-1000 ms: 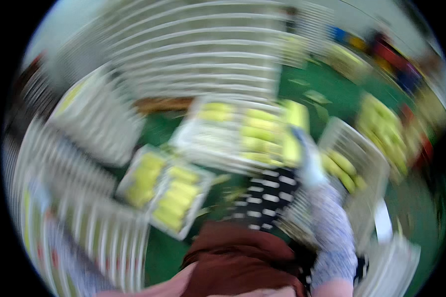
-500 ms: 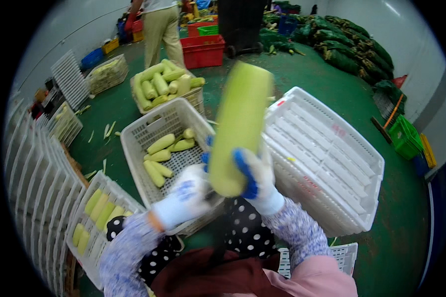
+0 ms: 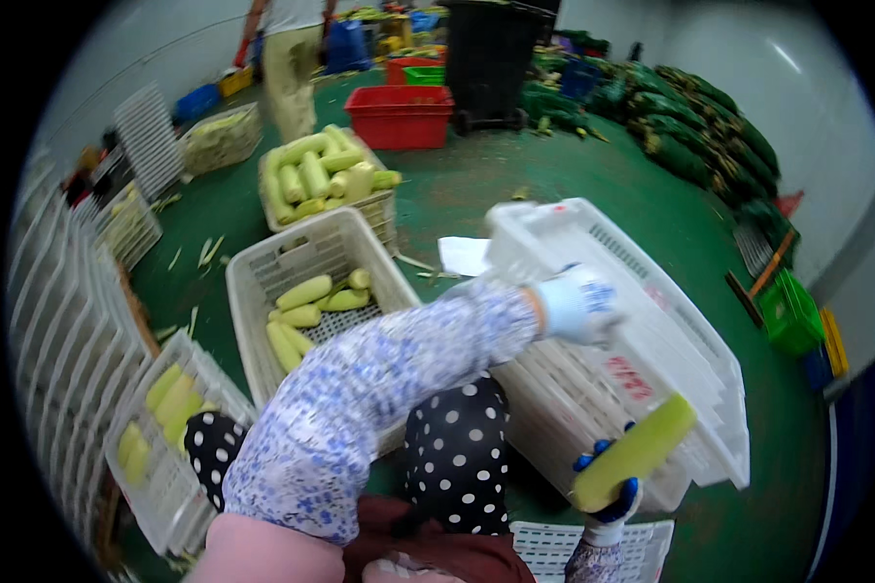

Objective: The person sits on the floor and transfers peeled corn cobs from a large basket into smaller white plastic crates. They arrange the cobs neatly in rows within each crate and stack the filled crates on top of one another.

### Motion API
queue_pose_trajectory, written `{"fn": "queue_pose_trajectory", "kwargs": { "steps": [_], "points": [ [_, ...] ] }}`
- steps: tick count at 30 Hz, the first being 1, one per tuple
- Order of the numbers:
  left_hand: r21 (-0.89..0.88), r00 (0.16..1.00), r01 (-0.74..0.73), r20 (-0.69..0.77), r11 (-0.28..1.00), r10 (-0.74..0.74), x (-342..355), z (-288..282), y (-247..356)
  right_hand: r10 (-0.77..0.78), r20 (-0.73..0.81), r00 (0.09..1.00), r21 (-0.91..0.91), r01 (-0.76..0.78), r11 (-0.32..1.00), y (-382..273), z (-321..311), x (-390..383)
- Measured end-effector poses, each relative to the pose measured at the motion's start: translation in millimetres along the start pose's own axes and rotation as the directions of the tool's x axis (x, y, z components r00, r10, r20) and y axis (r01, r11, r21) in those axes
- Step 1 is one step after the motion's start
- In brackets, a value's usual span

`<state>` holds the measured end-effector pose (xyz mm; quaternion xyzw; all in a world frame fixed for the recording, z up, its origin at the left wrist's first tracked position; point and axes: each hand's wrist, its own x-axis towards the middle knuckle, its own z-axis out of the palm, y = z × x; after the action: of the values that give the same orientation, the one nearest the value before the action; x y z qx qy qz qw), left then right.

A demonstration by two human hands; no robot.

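My left arm reaches across to the right, and my gloved left hand is at the left rim of the upper white plastic crate. That rim is tilted up off the white crate beneath; my fingers are partly hidden and blurred. Low on the right, my right hand in a blue-and-white glove grips an ear of corn in its pale green husk, beside the stack's near end. Several similar ears lie in the open off-white crate before me.
A heaped crate of husked-in ears stands beyond. A flatter crate with ears is at my left, next to stacked white racks. Red tub, black bin, green sacks and a standing person are farther back.
My left hand let go of the ear of corn and swung right to the upper crate, whose left rim has risen. My right hand carried the ear down and right.
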<state>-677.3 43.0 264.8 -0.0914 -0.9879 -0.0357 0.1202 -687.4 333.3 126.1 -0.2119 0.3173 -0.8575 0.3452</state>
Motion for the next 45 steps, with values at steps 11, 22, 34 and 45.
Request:
{"fn": "queue_pose_trajectory", "kwargs": {
  "steps": [11,22,34,45],
  "points": [
    [0.151,0.874,0.356,-0.404,0.922,-0.271,-195.8,-41.6,39.1,0.059,0.33,0.942,-0.41,0.087,0.908,64.6,91.3,38.2],
    [-0.004,0.132,0.98,-0.734,0.198,-0.667,-468.6,-85.5,151.8,0.352,0.712,0.607,-0.439,-0.005,0.898,157.1,215.1,33.7],
    [-0.409,-0.668,0.721,-0.624,-0.559,-0.406,-622.3,-13.6,396.7,0.381,0.836,0.396,-0.423,0.021,0.906,208.2,312.9,-17.2],
    [-0.845,-0.948,0.227,-0.306,-0.484,0.089,-659.2,-24.0,521.8,0.51,0.855,0.098,-0.472,-0.262,0.842,265.8,326.6,28.2]
  ]
}}
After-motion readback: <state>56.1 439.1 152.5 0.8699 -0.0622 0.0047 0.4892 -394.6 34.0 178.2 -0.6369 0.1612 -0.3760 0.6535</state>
